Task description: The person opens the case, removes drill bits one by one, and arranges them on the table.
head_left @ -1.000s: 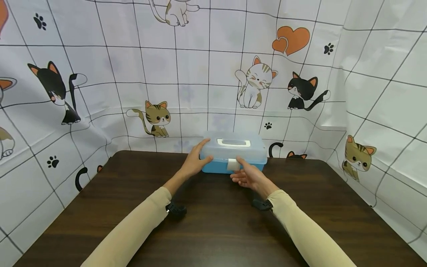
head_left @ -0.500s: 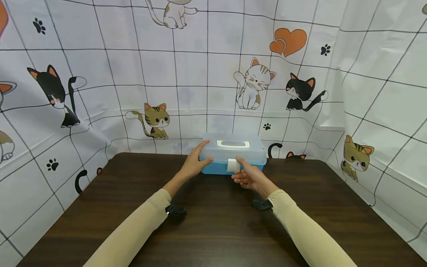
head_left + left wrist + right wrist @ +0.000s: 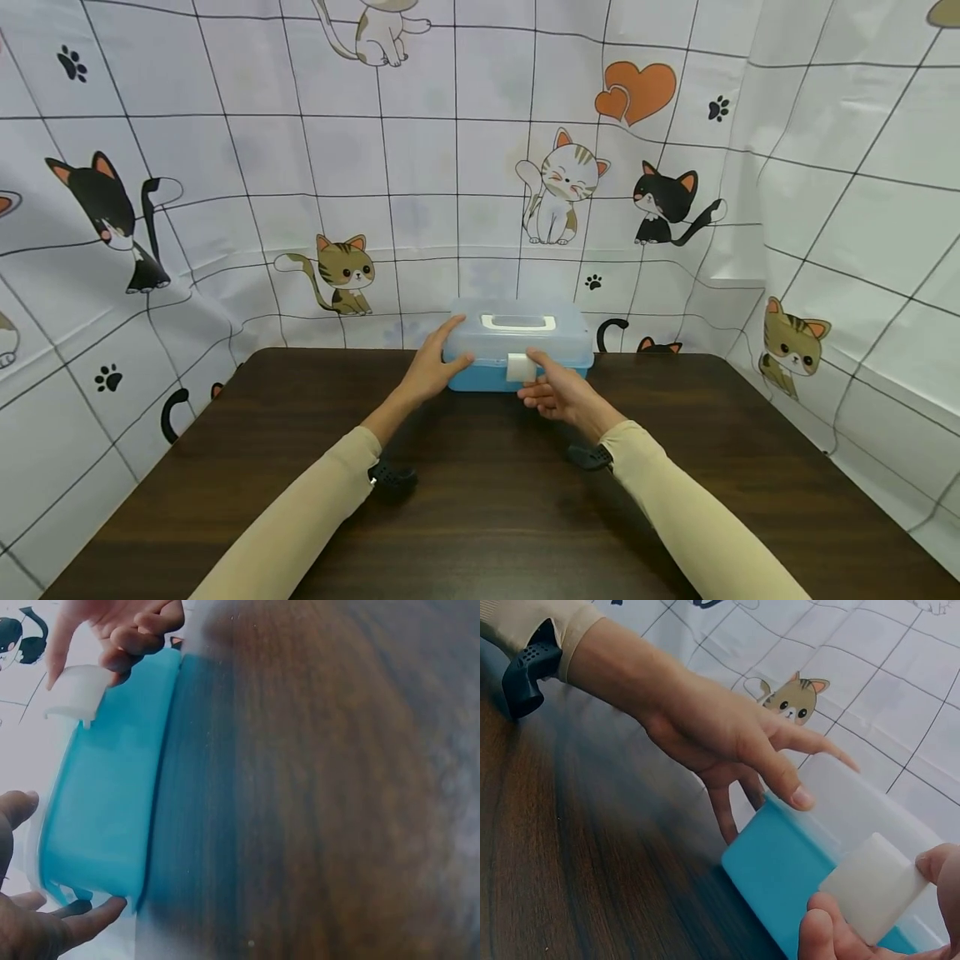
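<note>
Blue rectangular plastic box, translucent lid down, sits near far edge of dark-brown wood-grain table. Right hand pinches its white square latch; left hand grips box's left end. White cat-print sheet behind.

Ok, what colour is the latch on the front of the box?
The latch is plain white; it shows best in the right wrist view.

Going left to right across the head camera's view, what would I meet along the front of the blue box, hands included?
The left hand → the white latch → the right hand.
</note>
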Motion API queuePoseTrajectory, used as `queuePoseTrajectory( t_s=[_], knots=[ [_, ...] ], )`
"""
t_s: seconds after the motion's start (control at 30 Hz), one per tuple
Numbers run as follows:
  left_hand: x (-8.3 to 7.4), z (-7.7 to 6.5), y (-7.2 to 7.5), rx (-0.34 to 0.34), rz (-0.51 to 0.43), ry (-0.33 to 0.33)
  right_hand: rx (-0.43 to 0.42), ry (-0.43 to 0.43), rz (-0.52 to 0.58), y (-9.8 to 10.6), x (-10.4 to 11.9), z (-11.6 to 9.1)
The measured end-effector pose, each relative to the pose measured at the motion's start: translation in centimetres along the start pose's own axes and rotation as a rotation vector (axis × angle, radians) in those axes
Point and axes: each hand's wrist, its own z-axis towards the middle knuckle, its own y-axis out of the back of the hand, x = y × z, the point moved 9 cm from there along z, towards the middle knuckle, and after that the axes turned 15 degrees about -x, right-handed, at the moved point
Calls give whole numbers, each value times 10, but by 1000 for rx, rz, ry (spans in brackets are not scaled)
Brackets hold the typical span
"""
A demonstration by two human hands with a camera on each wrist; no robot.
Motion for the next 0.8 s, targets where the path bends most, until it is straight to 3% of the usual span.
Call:
queuePoseTrajectory(
  t_s=[0.37, 0.67, 0.8],
  knots=[
    [3, -2, -1, 4, 0, -5, 24, 71, -54, 7, 6, -8],
    [-1, 0, 0, 1, -4, -19, 124, 257, -166, 12, 19, -16],
    [2, -4, -2, -4, -15, -9, 168, 356, -232, 14, 14, -14]
  ],
)
